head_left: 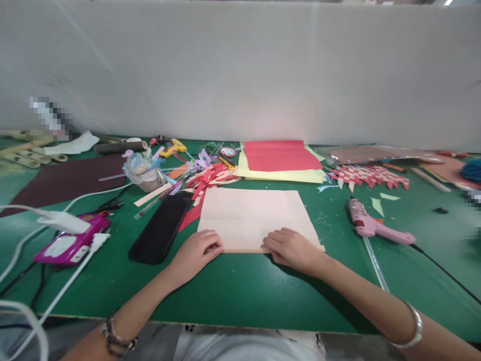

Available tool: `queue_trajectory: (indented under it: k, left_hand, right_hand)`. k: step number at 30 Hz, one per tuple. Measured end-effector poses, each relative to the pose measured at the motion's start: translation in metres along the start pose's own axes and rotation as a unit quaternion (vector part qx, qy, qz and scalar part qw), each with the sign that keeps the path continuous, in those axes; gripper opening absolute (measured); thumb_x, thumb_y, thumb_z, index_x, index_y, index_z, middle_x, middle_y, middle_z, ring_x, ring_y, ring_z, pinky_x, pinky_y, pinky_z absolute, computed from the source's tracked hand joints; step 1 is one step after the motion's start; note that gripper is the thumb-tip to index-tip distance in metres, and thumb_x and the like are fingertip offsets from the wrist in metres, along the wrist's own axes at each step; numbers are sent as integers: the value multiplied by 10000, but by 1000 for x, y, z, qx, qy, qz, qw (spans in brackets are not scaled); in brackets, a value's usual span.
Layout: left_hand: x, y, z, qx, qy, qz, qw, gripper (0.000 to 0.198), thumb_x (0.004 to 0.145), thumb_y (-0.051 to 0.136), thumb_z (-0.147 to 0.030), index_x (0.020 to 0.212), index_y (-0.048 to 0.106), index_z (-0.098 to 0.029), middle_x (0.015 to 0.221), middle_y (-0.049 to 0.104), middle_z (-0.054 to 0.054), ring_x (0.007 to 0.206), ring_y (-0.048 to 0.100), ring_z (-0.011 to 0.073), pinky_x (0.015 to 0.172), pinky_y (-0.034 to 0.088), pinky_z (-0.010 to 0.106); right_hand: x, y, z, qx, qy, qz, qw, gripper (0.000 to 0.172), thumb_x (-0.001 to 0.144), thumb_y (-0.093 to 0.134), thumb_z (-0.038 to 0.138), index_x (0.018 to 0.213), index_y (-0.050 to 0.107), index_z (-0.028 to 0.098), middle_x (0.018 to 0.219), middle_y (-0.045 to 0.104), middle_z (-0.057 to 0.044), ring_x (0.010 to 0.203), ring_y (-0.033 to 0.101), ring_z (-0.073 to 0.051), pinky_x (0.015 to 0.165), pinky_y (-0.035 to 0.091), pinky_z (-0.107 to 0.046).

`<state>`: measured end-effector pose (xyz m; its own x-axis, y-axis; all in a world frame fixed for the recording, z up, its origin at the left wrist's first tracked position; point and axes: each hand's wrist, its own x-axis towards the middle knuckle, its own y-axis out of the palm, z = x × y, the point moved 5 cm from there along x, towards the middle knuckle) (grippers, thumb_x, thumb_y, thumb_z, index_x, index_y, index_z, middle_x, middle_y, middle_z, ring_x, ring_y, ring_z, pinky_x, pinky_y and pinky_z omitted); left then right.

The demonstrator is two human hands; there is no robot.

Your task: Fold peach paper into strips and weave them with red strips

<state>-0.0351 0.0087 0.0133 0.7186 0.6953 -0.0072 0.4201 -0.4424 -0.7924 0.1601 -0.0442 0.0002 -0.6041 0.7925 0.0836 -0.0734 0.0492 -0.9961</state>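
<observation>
A pale peach sheet of paper (252, 215) lies flat on the green table (240, 296) in front of me. My left hand (196, 252) rests on its near left corner, fingers curled and pinching the edge. My right hand (291, 248) presses on the near edge to the right of the middle, its fingers bent down onto a narrow folded strip along that edge. Both hands touch the paper.
A black case (161, 228) lies left of the sheet, with a magenta device (71, 243) and white cables further left. A pink glue gun (370, 223) lies to the right. Red paper (280, 155) on yellow sheets, paper strips, a woven red-white piece (366, 175) and tools crowd the back.
</observation>
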Motion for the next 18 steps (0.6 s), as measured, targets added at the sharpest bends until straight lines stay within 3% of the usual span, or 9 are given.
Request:
queue_trajectory:
  k: [18]
  left_hand:
    - [3, 1, 4, -8, -11, 19, 1000, 265, 872, 439, -336, 687, 529, -169, 695, 513, -13, 649, 485, 132, 600, 342, 218]
  right_hand:
    - [-67, 3, -45, -13, 26, -8, 1000, 191, 863, 368, 134, 840, 554, 167, 735, 587, -37, 660, 540, -157, 623, 373, -275]
